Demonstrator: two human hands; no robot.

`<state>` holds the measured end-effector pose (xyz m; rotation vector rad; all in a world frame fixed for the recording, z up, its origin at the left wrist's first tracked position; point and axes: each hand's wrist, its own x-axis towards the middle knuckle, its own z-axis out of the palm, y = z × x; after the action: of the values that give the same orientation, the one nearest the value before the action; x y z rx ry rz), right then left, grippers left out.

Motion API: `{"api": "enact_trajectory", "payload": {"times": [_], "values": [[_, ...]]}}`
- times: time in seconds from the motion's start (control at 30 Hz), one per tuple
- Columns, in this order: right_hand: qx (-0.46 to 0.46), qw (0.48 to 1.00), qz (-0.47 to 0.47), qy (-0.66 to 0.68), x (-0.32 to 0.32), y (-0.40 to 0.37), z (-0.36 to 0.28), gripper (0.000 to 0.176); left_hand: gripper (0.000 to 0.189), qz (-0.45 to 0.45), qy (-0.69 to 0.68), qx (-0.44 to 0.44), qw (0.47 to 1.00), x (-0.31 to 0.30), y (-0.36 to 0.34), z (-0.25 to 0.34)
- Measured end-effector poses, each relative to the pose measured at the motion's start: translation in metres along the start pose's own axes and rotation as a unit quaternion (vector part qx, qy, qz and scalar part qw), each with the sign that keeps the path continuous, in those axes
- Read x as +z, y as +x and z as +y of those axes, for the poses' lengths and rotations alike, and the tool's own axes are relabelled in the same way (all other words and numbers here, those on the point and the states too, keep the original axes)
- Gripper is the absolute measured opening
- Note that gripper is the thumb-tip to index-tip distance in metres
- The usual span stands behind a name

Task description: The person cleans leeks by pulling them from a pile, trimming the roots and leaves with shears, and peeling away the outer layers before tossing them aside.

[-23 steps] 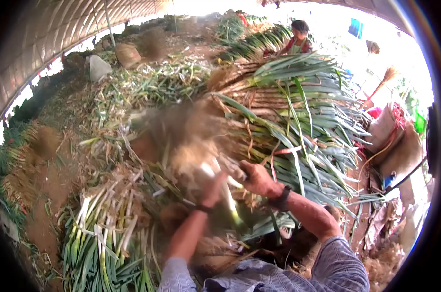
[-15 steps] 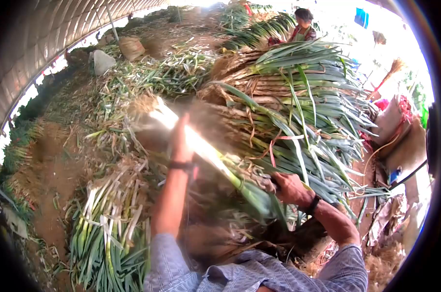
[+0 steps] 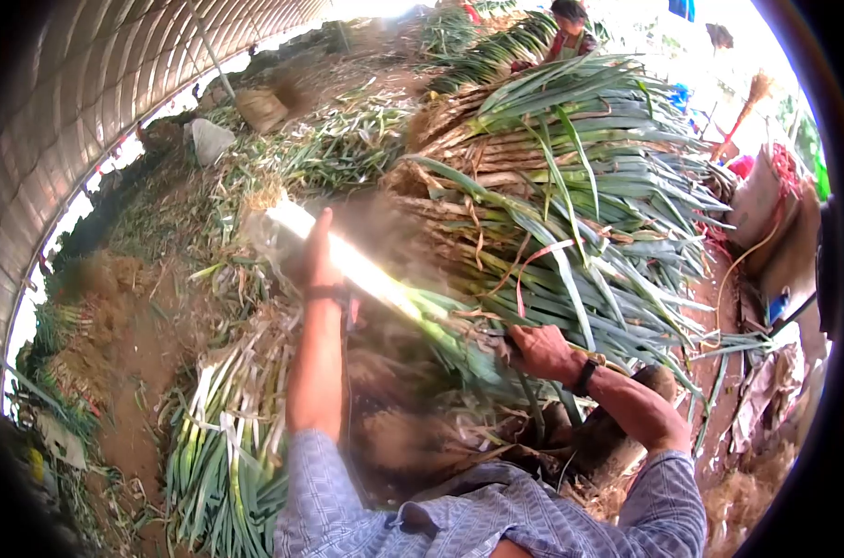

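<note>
A large green onion [image 3: 371,277] with a bright white shank and green leaves lies slantwise before me, its roots toward the upper left. My left hand [image 3: 321,251] grips the white shank near the root end, fingers partly hidden and blurred. Toward the leaf end, my right hand [image 3: 545,353] is closed at a dark object beside the green leaves; I cannot tell what it is. Blurred haze and loose peelings surround the shank. Just beyond stands a large heap of untrimmed green onions [image 3: 534,205], roots left and leaves right.
Cleaned green onions [image 3: 222,446] lie in a pile at my left. Peelings [image 3: 348,139] cover the ground ahead. Another person [image 3: 569,37] is behind the heap. Sacks [image 3: 766,205] stand at the right, and a curved tunnel wall [image 3: 78,112] runs along the left.
My left hand and the white shank have shifted slightly left. My right hand has moved a little left and up, still closed. The whole view has turned slightly.
</note>
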<state>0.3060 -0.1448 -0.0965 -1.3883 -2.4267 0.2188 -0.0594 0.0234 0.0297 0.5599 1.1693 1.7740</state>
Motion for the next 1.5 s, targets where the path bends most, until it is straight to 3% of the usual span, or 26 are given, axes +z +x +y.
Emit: {"api": "enact_trajectory", "payload": {"times": [0.13,0.17,0.2,0.33,0.4,0.6,0.77,0.8,1.0,1.07,1.13,1.27,1.33,1.5], "values": [[0.009,1.0,-0.018,0.006,-0.011,-0.003,-0.011,0.025,0.034,0.038,0.005,0.0,0.999,-0.002,0.016,-0.009],[0.007,1.0,-0.019,0.012,-0.009,-0.004,-0.011,0.026,0.033,-0.013,-0.02,0.018,1.0,-0.007,0.029,-0.013],[0.004,1.0,-0.02,0.016,-0.008,-0.004,-0.011,0.027,0.033,-0.005,-0.014,0.012,1.0,-0.012,0.04,-0.02],[-0.012,1.0,-0.009,0.015,-0.01,-0.002,-0.012,0.022,0.038,0.042,-0.013,-0.028,0.999,0.001,-0.001,-0.003],[0.008,0.999,-0.032,0.012,-0.012,0.009,-0.02,0.025,0.041,0.006,0.003,-0.023,1.0,-0.012,0.023,-0.016],[0.005,0.999,-0.032,0.018,-0.002,0.027,-0.018,0.028,0.039,-0.026,-0.042,-0.03,0.998,-0.005,-0.005,-0.001],[-0.032,0.999,-0.012,0.01,-0.007,0.013,-0.018,0.021,0.034,0.016,-0.018,-0.018,1.0,-0.013,0.005,-0.014],[-0.034,0.999,-0.002,0.009,-0.005,0.015,-0.016,0.021,0.034,-0.036,-0.023,-0.04,0.998,-0.011,-0.009,-0.005],[0.003,0.996,-0.086,-0.007,-0.022,0.028,-0.029,0.029,0.039,0.027,0.076,0.107,0.991,-0.009,-0.027,0.002],[-0.019,0.997,-0.071,0.002,-0.022,0.018,-0.025,0.025,0.036,0.01,-0.029,0.03,0.999,-0.019,0.034,-0.04],[-0.018,0.999,-0.037,0.019,-0.018,0.019,-0.024,0.026,0.032,0.017,-0.076,0.013,0.997,-0.013,0.052,-0.053],[-0.021,0.998,-0.058,-0.009,-0.013,0.017,-0.014,0.022,0.04,0.025,0.072,0.031,0.997,-0.005,0.002,-0.015],[-0.051,0.999,-0.012,0.005,-0.01,0.014,-0.004,0.023,0.041,-0.025,-0.041,0.001,0.999,-0.011,0.021,-0.031],[-0.026,0.998,-0.061,-0.017,-0.002,-0.008,0.007,0.02,0.038,0.06,0.017,-0.031,0.998,-0.012,0.023,-0.024]]}}
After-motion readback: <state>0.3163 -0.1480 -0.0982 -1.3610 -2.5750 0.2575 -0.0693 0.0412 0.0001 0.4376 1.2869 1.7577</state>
